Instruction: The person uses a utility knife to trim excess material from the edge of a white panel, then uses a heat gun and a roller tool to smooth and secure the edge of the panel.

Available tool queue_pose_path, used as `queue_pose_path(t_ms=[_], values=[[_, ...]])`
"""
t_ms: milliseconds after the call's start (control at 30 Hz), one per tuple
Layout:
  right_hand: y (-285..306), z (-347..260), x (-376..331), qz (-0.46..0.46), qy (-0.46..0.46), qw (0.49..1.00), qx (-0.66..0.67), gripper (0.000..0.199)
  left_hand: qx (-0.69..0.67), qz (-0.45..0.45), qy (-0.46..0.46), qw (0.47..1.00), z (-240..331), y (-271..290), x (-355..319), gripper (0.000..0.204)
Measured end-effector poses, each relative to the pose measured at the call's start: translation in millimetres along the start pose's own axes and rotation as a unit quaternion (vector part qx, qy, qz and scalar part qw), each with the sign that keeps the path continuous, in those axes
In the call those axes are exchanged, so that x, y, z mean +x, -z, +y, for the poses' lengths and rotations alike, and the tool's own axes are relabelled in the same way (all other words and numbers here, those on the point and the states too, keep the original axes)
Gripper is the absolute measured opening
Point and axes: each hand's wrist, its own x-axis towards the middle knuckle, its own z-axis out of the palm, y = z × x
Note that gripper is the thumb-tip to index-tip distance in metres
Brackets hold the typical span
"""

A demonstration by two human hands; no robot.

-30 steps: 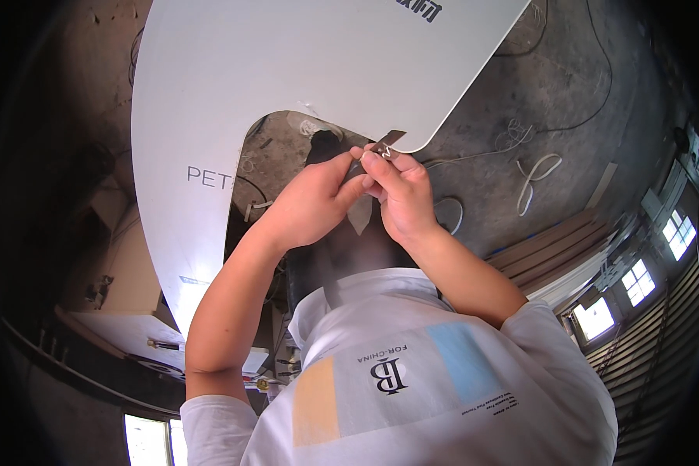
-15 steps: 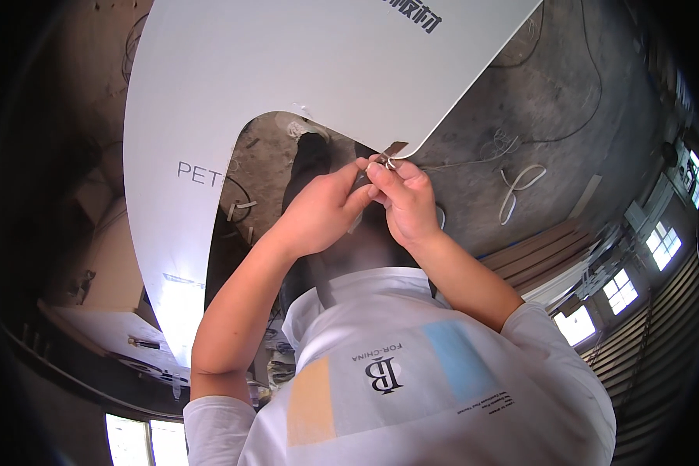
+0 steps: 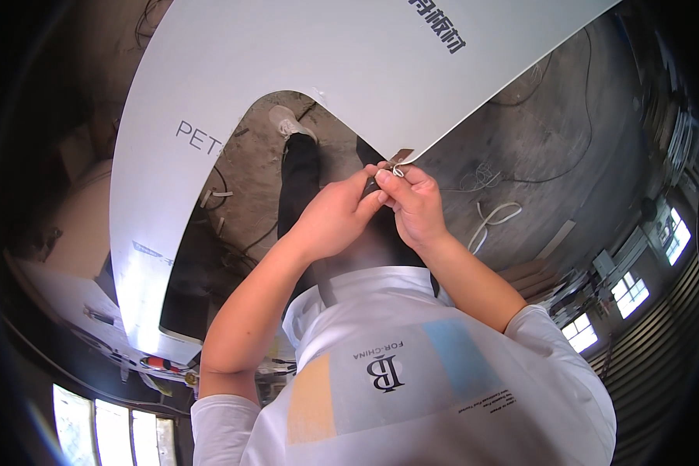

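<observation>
I have both hands up in front of the chest, pressed together at the fingertips. My left hand [image 3: 338, 217] is curled, thumb and forefinger pinched toward the other hand; my right hand [image 3: 415, 206] is curled too, its fingertips pinching a small pale ring-like piece [image 3: 397, 171] right at the corner of the white panel [image 3: 349, 70]. Whether the left fingers also hold that piece I cannot tell, since the fingers cover it.

The panel corner sits just above the fingertips, with a small brown tab [image 3: 401, 155] showing at its tip. From there the big white sheet spreads up and away from the hands, and a long arm of it curves down on the left-hand side, well past my left elbow.

Beyond the hands, through the panel's cut-out, I see a dark trouser leg [image 3: 297, 182] and a pale shoe [image 3: 286, 120] on the rough concrete floor [image 3: 551, 147]. To the right of my right hand, a loop of white cable [image 3: 493, 217] lies on that floor.
</observation>
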Motion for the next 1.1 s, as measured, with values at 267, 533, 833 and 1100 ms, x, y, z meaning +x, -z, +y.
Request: queue_pose_path(t_ms=[267, 533, 833, 1100], values=[[14, -20, 5, -0.042, -0.017, 0.996, -0.071, 0.019, -0.065, 0.128, -0.1, 0.985, -18, -42, 5, 0.036], [24, -40, 12, -0.082, -0.023, 0.986, -0.143, 0.024, -0.146, 0.156, -0.053, 0.975, -13, -68, 7, 0.026], [32, -70, 21, -0.141, -0.06, 0.958, -0.241, 0.031, -0.237, 0.153, -0.009, 0.959, -5, -85, 11, 0.037], [-4, -245, 67, -0.2, 0.251, 0.684, -0.655, 0.025, -0.302, 0.157, 0.021, 0.94, -2, -90, 5, 0.03]])
